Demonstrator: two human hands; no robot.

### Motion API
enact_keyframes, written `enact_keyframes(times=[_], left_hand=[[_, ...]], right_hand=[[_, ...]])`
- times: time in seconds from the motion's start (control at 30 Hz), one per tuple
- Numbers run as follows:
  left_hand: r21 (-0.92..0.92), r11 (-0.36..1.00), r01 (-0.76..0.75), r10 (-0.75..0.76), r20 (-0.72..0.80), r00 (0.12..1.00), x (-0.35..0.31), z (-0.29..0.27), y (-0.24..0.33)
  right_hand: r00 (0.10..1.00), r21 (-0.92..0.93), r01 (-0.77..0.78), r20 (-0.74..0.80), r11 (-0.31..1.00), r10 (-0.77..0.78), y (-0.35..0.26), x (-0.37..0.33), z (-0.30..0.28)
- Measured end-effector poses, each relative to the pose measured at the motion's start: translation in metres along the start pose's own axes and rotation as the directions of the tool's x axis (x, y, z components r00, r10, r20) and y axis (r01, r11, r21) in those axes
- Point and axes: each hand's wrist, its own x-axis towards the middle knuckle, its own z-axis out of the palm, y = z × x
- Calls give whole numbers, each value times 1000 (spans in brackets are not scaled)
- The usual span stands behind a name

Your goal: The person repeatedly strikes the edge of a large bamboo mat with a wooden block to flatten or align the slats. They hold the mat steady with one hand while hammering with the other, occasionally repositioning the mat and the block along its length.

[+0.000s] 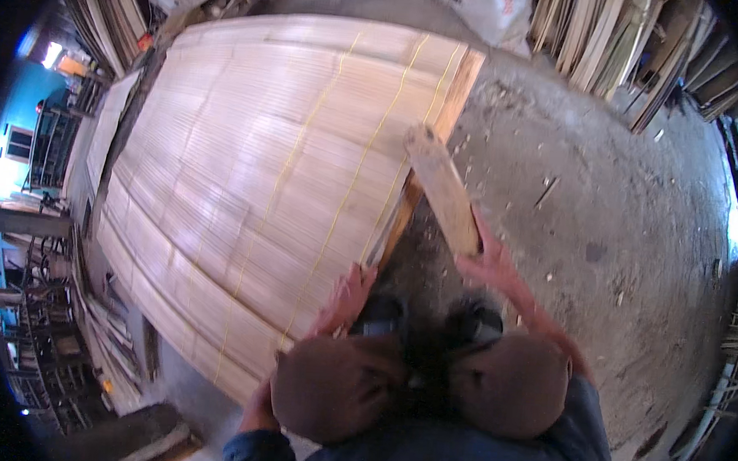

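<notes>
A wide layer of pale, thin wooden slats lies side by side, with yellow strings running across it. My left hand is at the layer's right edge, its fingers closed on the slat ends; the fingertips are partly hidden. In my right hand is a short, flat wooden board, gripped at its near end. The board's far end is against or just over the slats' edge; I cannot tell if it touches. Beneath that edge runs an orange-brown wooden beam.
My bent knees and dark shoes are close below the hands. Wood chips litter the grey concrete floor. Bundles of wood strips stand at the far right, near a white sack. Racks of timber line the left side.
</notes>
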Motion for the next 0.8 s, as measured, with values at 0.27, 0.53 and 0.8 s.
enact_keyframes(times=[0.27, 0.53, 0.8], left_hand=[[-130, 972, 198, -189, 79, 979, -13, -21, 35], [5, 998, -60, 59, 126, 990, -27, -9, -25], [242, 916, -321, 290, 154, 945, -22, 0, -12]], right_hand=[[983, -15, -104, -153, 994, 101, -10, -30, 7], [682, -106, 468, -589, 877, -435, -194, -2, -61], [962, -269, 166, -166, 949, -216, -27, -16, 2]])
